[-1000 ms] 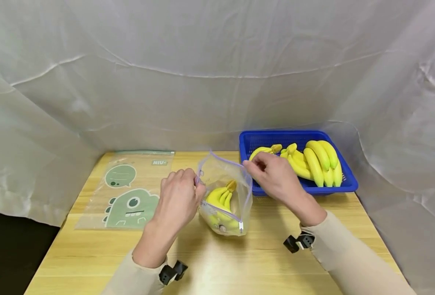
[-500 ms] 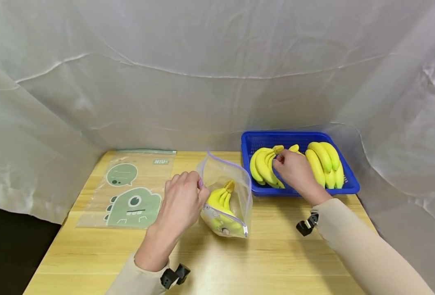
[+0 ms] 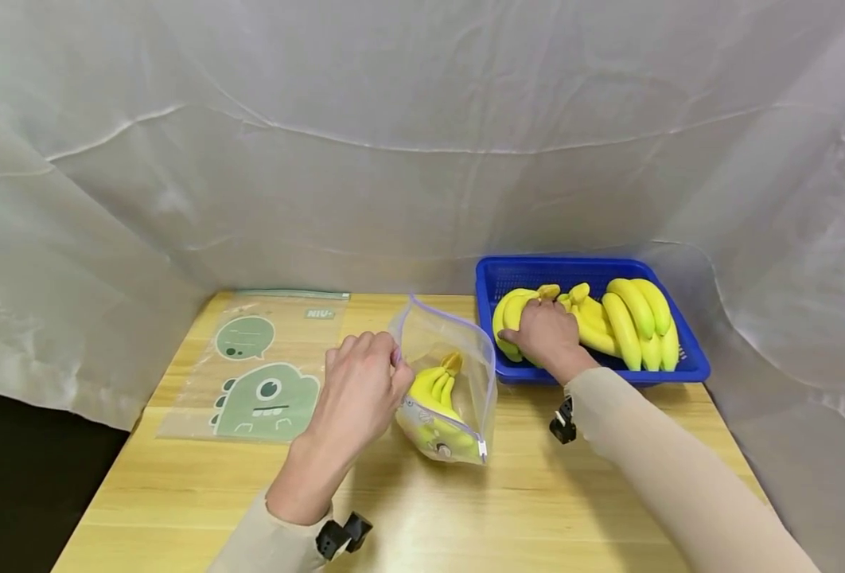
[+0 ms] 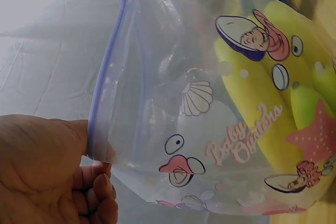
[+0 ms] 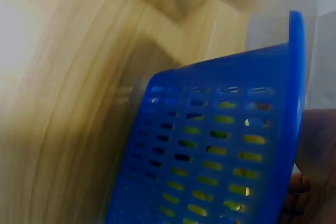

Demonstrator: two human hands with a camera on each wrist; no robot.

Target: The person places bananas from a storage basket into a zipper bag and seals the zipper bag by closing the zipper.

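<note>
Since half a second ago, the right hand has shifted left and come down onto the leftmost banana bunch in the blue basket, while the left hand has stayed at the edge of the zip bag. Judging by this, the step in hand is picking up that bunch, with the bag's mouth held wide to receive it; the next move calls for a secure hold on the fruit, then a lift clear of the rim and a carry towards 8 o'clock, to the bag. Relative to the right hand, the bunch lies directly beneath, its stem end showing at 12 o'clock and its outer bananas at 9 to 10 o'clock; the middle bunch sits just beside at 3 o'clock, the far bunch beyond it. The right hand touches the fruit, but whether its fingers have closed round it I cannot tell, since the basket wall blocks the right wrist view. At the bag's 9 o'clock side, the left hand pinches the purple zip edge between thumb and fingers. One bunch is already inside the bag.
</note>
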